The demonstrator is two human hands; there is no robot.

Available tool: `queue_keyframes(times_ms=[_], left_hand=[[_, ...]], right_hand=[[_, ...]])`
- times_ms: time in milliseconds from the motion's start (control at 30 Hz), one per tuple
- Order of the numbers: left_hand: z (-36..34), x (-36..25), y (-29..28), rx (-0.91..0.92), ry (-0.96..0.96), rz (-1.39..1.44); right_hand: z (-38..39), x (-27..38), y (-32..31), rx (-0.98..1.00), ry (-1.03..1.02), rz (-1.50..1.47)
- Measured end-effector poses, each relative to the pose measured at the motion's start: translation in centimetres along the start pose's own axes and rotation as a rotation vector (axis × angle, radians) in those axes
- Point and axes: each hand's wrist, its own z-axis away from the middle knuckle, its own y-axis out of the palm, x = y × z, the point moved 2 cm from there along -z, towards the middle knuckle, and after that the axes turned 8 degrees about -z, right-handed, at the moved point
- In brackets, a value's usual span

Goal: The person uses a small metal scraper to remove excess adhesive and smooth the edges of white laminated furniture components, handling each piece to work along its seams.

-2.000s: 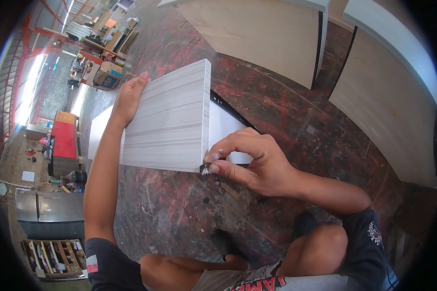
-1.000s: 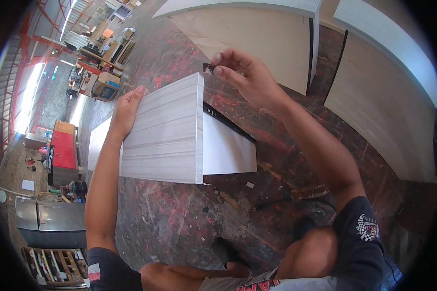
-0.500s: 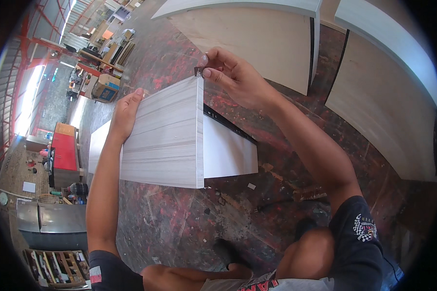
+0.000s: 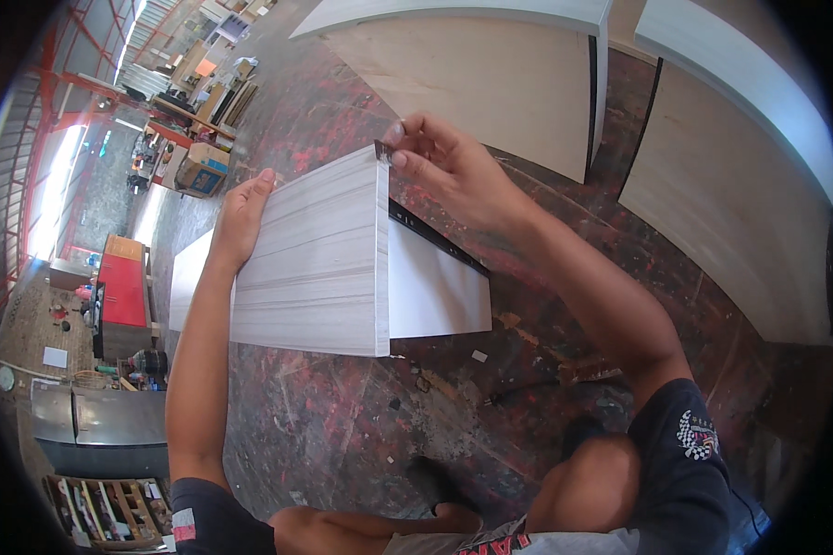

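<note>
A drawer with a pale grey wood-grain front panel (image 4: 310, 259) stands tilted before me, with its white side (image 4: 435, 296) and a black slide rail (image 4: 430, 231) behind the front. At the panel's upper left edge my left hand (image 4: 241, 222) is closed, its thumb along the edge and most of the fingers hidden. Between thumb and fingertips, my right hand (image 4: 444, 166) pinches a small, thin dark piece (image 4: 380, 148), blade-like in shape. That piece rests at the panel's upper right corner. Its exact kind is too small to make out.
Large pale cabinet panels (image 4: 491, 83) stand on the paint-stained floor (image 4: 342, 425) at the far right. To the left are a cardboard box (image 4: 203, 169), a red cabinet (image 4: 123, 289), a grey metallic case (image 4: 102, 414) and a wooden crate (image 4: 111, 509). My knees are close below the drawer.
My right hand has shifted slightly down and to the right, and the dark piece now sits lower over the panel's corner. The left hand keeps its place.
</note>
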Motion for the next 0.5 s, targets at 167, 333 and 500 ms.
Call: queue_keyframes(times_ms=[167, 333, 500], left_hand=[[0.0, -0.2, 0.1, 0.006, -0.003, 0.014], [-0.4, 0.5, 0.1, 0.014, 0.018, 0.015], [-0.5, 0.8, 0.4, 0.015, 0.004, 0.033]], right_hand=[[0.4, 0.1, 0.3, -0.104, -0.021, 0.017], [2.8, 0.4, 1.8, -0.126, -0.014, -0.055], [6.8, 1.8, 4.1, -0.134, -0.02, 0.07]])
